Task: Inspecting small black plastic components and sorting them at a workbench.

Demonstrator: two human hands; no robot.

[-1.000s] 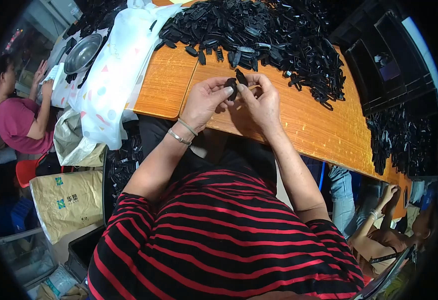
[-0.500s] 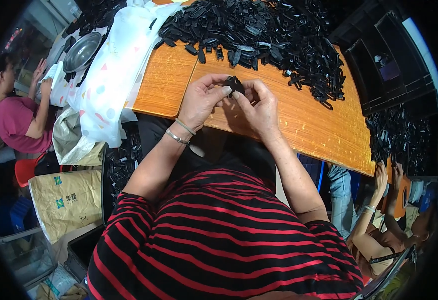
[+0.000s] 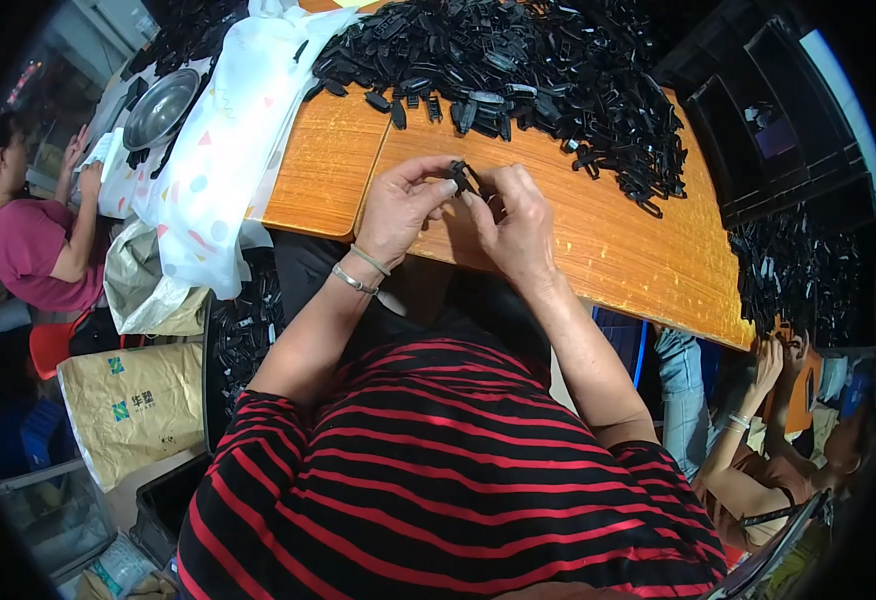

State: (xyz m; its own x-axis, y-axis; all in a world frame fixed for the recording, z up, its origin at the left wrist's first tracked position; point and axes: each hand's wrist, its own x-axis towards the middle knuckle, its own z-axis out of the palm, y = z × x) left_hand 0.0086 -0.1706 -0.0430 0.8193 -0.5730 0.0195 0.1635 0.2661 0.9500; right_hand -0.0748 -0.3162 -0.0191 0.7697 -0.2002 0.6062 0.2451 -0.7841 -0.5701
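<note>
Over the near edge of the wooden table, a small black plastic part point(image 3: 462, 181) is held up between my two hands. My left hand point(image 3: 404, 208) pinches its left side between thumb and fingers. My right hand point(image 3: 520, 222) is closed at its other side, thumb toward the left and fingers curled, partly hiding the part. Whether it is one piece or two I cannot tell. Beyond my hands lies a large heap of similar black plastic parts point(image 3: 498, 60), which look like buckles or clips.
White patterned plastic sheeting point(image 3: 220, 170) covers the left of the wooden table point(image 3: 618, 250), with a metal bowl point(image 3: 161, 110) beyond it. A black crate point(image 3: 758, 130) stands at right. Co-workers sit at left and lower right. A paper sack point(image 3: 133, 410) lies at lower left.
The black part has turned between my hands and now shows a slanted, narrower shape. My right fingers have shifted and curled more. The co-worker's hands at right have drawn together.
</note>
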